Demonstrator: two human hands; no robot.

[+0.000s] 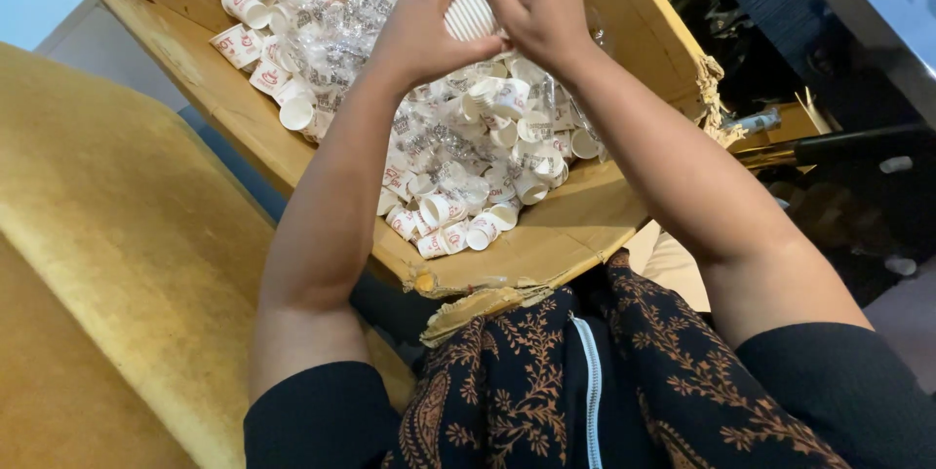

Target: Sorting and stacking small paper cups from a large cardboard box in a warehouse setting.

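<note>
Both hands are raised over an open cardboard box [575, 225] full of small white paper cups [458, 206] with red print and clear plastic wrap [370, 1]. My left hand [424, 25] and my right hand [541, 6] together grip a stack of ribbed white cups [471, 16], fingers closed around it from both sides. The stack sits above the pile inside the box, near its far end. Loose cups lie on their sides along the near and left parts of the box.
A mustard yellow cushioned seat [117, 254] fills the left side. The box's near edge [468, 289] is torn and rests against my lap, which is covered in dark patterned cloth [546, 381]. Dark furniture and clutter [829, 147] lie on the right.
</note>
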